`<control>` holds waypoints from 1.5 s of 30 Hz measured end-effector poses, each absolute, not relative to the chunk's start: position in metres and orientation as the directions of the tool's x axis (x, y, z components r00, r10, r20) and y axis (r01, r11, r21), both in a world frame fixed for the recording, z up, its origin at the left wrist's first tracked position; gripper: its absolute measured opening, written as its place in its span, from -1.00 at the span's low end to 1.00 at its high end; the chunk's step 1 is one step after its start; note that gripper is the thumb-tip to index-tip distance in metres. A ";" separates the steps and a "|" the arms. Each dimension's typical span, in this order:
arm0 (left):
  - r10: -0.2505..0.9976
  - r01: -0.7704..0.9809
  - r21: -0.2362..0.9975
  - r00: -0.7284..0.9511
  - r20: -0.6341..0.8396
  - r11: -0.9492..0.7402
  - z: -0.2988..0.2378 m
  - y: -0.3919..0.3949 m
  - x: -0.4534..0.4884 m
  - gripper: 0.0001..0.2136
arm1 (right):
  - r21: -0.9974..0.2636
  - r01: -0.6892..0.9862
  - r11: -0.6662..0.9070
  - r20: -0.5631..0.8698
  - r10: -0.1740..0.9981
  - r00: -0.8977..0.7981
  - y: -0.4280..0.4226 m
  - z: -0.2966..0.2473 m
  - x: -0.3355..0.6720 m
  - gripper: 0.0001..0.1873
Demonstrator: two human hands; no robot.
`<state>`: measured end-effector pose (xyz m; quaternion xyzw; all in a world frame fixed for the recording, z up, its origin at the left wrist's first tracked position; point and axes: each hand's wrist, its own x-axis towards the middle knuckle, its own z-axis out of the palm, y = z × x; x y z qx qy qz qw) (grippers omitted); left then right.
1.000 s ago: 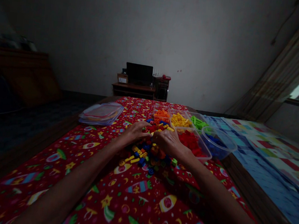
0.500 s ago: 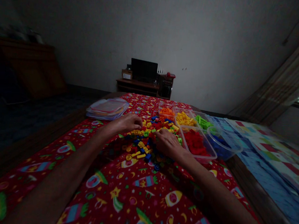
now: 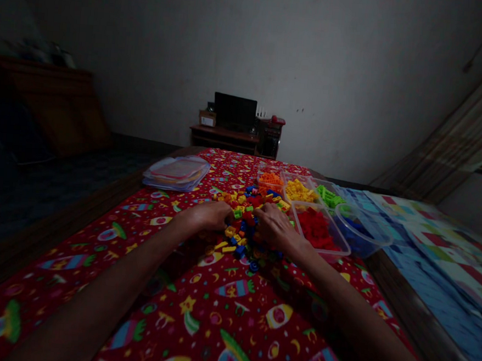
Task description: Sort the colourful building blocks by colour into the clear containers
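A heap of small mixed-colour plastic bricks [image 3: 244, 222] lies on a red cloth with a rocket pattern [image 3: 215, 310]. My left hand [image 3: 207, 215] rests at the heap's left side, its fingers curled in among the bricks. My right hand [image 3: 274, 226] lies on the heap's right side, fingers bent over the pieces. Whether either hand holds a brick is hidden by the fingers and the dim light. Just right of my right hand stands a clear tub of red bricks [image 3: 318, 230].
Behind the heap stand clear tubs of orange bricks [image 3: 269, 178], yellow bricks [image 3: 298, 191] and green bricks [image 3: 328, 197], and a round tub of blue bricks [image 3: 361, 235]. A stack of clear lids [image 3: 177, 172] lies far left. A patchwork cloth [image 3: 434, 243] covers the right.
My left hand has drawn back toward me along the heap's left side, and my right hand has shifted slightly over the bricks. The camera has tilted a little.
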<state>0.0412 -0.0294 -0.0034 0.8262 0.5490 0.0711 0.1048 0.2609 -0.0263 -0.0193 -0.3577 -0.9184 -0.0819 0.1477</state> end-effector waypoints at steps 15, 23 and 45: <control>0.910 0.872 0.258 0.391 0.140 -0.415 0.008 -0.024 0.045 -0.71 | 0.041 0.639 0.768 0.155 0.627 -0.764 -0.037 -0.029 0.240 -0.74; 0.967 0.667 0.707 0.236 0.098 -0.235 0.005 -0.027 0.061 -0.45 | -0.374 0.591 0.715 0.377 0.699 -0.607 -0.020 -0.014 0.253 -0.76; 0.960 0.446 0.869 0.258 0.107 -0.216 -0.011 -0.022 0.073 -0.53 | -0.503 0.491 0.711 0.332 0.683 -0.650 -0.012 -0.005 0.260 -0.77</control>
